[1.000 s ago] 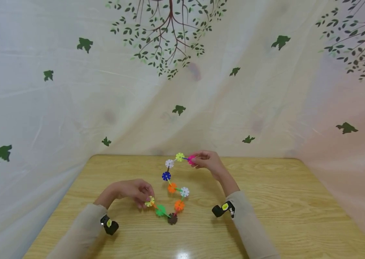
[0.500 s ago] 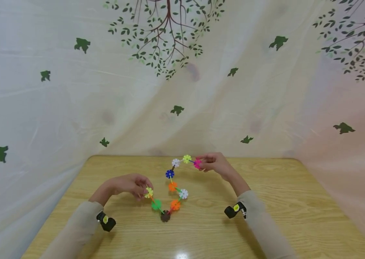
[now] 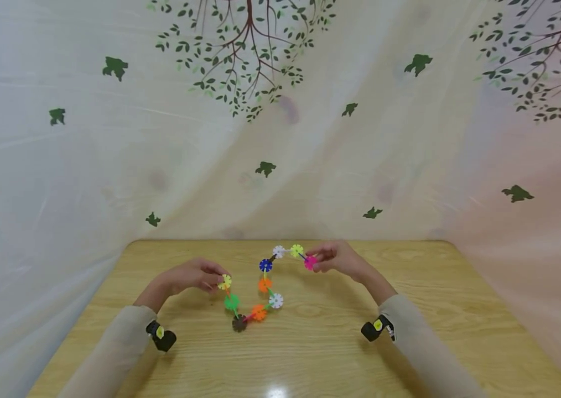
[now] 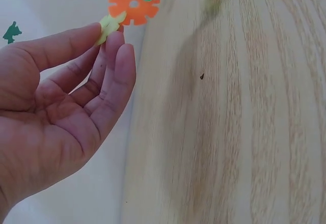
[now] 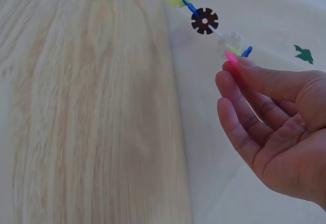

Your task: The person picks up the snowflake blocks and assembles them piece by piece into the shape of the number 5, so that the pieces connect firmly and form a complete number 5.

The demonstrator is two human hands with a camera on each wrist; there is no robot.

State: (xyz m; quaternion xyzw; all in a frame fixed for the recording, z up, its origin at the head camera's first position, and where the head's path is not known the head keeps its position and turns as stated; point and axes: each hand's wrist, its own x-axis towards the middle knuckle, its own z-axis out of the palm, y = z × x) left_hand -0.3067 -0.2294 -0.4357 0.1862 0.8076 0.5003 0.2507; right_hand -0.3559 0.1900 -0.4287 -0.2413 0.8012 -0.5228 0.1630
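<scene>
A chain of slotted plastic snowflake discs in mixed colours winds in an S shape over the table (image 3: pixel 320 354) in the head view. My left hand (image 3: pixel 191 276) pinches the yellow disc (image 3: pixel 224 282) at one end; a green disc (image 3: pixel 232 302) and a dark brown disc (image 3: pixel 239 323) follow it. At the other end my right hand (image 3: pixel 337 258) pinches a pink disc (image 3: pixel 310 262), beside a yellow-green disc (image 3: pixel 297 251). A blue disc (image 3: pixel 265 265) and two orange ones lie between. In the left wrist view, thumb and fingertips grip the yellow disc's edge (image 4: pixel 108 29).
A pale curtain (image 3: pixel 201 166) printed with leaves and branches hangs behind the table and along both sides. Black wrist cameras (image 3: pixel 162 336) sit on both sleeves. The hand's shadow falls on the wood (image 4: pixel 191 117) in the left wrist view.
Both hands have kept their pinch. The left one has moved back and slightly left, the right one rightward and a little nearer. The chain has spread wider, its brown disc swinging left.
</scene>
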